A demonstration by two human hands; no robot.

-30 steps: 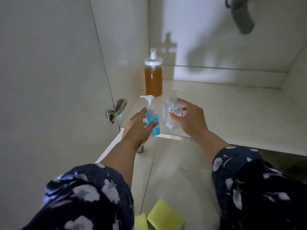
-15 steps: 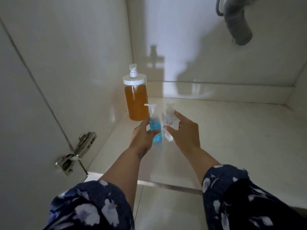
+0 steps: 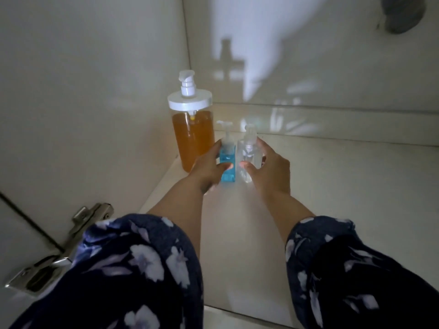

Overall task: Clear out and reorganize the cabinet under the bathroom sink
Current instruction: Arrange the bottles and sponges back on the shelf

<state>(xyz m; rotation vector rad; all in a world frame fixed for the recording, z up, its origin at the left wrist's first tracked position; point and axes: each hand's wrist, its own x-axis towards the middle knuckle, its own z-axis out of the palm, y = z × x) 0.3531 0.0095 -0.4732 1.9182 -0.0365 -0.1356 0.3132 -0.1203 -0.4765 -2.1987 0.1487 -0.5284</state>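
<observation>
Two small pump bottles go in together: left hand (image 3: 209, 168) grasps blue bottle (image 3: 227, 160), right hand (image 3: 269, 169) grasps clear bottle (image 3: 248, 155), fingers (image 3: 266, 144) wrapped round each, thumbs in front. Bottles side by side between both hands, near cabinet floor (image 3: 344, 186); contact with floor cannot be told. Large amber dispenser (image 3: 193, 136) stands just beyond left fingers, against side wall. Step judged: restocking after clear-out. Next move calls for level set-down beside amber dispenser, then letting go without tipping either.
</observation>
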